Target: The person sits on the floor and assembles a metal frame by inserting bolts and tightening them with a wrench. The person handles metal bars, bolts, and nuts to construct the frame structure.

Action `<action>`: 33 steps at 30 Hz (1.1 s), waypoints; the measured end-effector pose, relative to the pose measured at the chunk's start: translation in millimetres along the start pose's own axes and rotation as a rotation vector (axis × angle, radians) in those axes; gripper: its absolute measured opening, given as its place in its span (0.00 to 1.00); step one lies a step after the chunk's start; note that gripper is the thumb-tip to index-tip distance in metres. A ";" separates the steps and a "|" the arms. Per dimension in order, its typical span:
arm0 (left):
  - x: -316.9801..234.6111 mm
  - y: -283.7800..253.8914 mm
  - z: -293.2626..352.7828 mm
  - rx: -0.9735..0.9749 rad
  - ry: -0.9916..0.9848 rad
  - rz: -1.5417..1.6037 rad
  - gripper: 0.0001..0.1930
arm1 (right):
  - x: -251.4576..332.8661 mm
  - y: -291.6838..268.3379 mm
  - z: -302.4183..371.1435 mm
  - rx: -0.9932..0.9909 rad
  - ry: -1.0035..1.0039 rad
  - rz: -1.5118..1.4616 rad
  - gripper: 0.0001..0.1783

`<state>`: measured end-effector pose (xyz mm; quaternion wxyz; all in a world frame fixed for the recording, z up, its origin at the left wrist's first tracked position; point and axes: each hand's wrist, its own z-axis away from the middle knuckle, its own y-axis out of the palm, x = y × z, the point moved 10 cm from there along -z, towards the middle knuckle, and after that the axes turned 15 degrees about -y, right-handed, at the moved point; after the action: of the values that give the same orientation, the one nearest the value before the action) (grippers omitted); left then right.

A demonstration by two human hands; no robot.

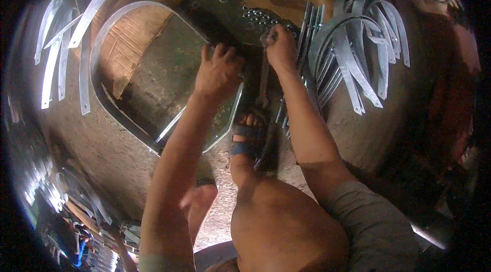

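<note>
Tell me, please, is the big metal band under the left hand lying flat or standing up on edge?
On edge: the band shows its wall around bare floor, with the left hand gripping its top.

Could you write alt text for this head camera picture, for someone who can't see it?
Seen from above, a seated person's left hand presses on a large bent metal band on the floor while the right hand works a wrench at its joint. Piles of metal strips lie around.

metal hoop (102, 41) left, clamp pile (358, 52) right
</note>
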<state>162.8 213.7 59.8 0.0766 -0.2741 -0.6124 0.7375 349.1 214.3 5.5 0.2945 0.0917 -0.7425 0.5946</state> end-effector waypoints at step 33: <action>143.6 24.4 338.5 -0.565 -1.484 1.394 0.14 | 198.3 57.8 151.9 0.897 -0.301 -0.540 0.14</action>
<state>-120.8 -19.2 25.8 -0.8242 -0.0537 -0.3624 0.4318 110.5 130.4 47.8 0.2593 0.4797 -0.3998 0.7367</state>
